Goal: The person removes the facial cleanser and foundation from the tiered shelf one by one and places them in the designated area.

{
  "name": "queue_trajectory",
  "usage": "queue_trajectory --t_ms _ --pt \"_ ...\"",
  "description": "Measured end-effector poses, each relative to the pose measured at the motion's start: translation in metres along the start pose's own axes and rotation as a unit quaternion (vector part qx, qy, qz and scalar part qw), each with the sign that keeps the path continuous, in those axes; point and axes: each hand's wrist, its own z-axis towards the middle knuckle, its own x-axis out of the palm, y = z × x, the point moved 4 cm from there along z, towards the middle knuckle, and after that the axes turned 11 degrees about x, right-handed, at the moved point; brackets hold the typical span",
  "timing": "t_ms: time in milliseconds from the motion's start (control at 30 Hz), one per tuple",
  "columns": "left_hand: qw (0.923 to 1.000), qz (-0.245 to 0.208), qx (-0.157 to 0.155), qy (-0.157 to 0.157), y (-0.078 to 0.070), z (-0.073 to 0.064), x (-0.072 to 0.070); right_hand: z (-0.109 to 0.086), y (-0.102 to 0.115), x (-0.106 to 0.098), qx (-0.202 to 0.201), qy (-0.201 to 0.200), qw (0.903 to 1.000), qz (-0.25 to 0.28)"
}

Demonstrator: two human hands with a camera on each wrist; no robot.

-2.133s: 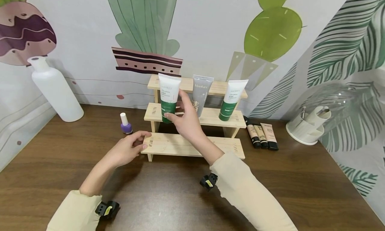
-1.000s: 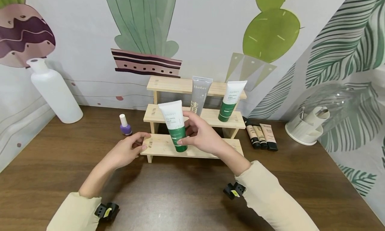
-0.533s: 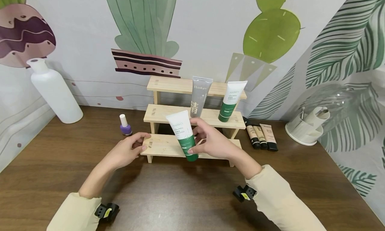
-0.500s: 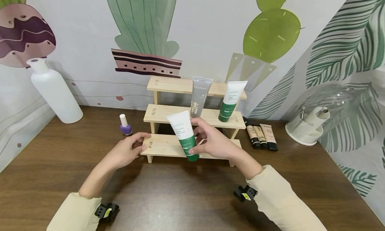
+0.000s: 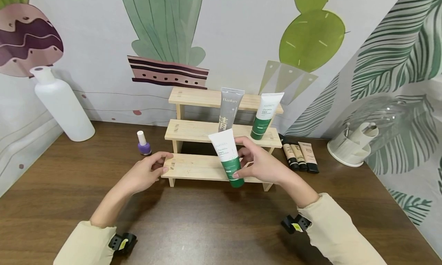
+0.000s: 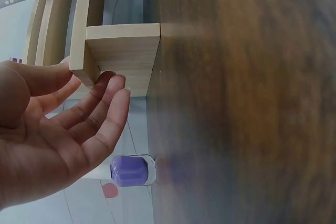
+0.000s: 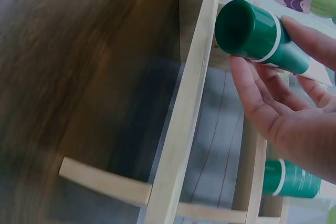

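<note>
My right hand (image 5: 260, 165) grips a white and green squeeze tube (image 5: 226, 152), tilted, in front of the lowest step of a three-tier wooden display stand (image 5: 193, 167). The right wrist view shows the tube's green cap (image 7: 236, 27) off the wood, thumb and fingers on opposite sides. My left hand (image 5: 146, 171) pinches the left end of the lowest step; in the left wrist view the thumb lies on one face and fingers (image 6: 107, 116) curl behind the board. A grey tube (image 5: 230, 106) and a second white and green tube (image 5: 266, 115) stand on the middle step.
A purple nail polish bottle (image 5: 144, 147) stands left of the stand, a large white bottle (image 5: 65, 106) farther left. Right of the stand lie several small makeup tubes (image 5: 299, 155). A white organizer (image 5: 352, 146) with a clear dome is at the far right. A patterned wall backs the table.
My right hand has carried the white and green tube from the middle step's left side down, forward and to the right, tilting it. The left hand stays on the stand.
</note>
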Motion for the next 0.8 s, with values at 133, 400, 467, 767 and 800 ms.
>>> queue_trajectory --t_ms 133,400,467,767,800 --pt "1.0 -0.003 0.0 0.0 0.001 0.0 0.0 -0.004 -0.007 -0.006 0.016 0.0 0.9999 0.0" --pt "0.9999 -0.009 0.006 0.002 -0.001 0.0 0.0 -0.013 -0.021 -0.014 0.04 0.008 0.9991 0.012" --pt "0.9999 -0.008 0.006 0.002 -0.001 0.0 0.0 -0.016 -0.023 -0.016 0.043 0.009 0.9989 0.014" --pt "1.0 -0.003 -0.001 0.002 -0.001 0.0 0.0 -0.03 -0.032 -0.026 0.078 0.003 0.9964 0.032" --pt "1.0 -0.002 -0.002 0.002 -0.001 0.0 0.0 -0.032 -0.033 -0.027 0.08 0.005 0.996 0.039"
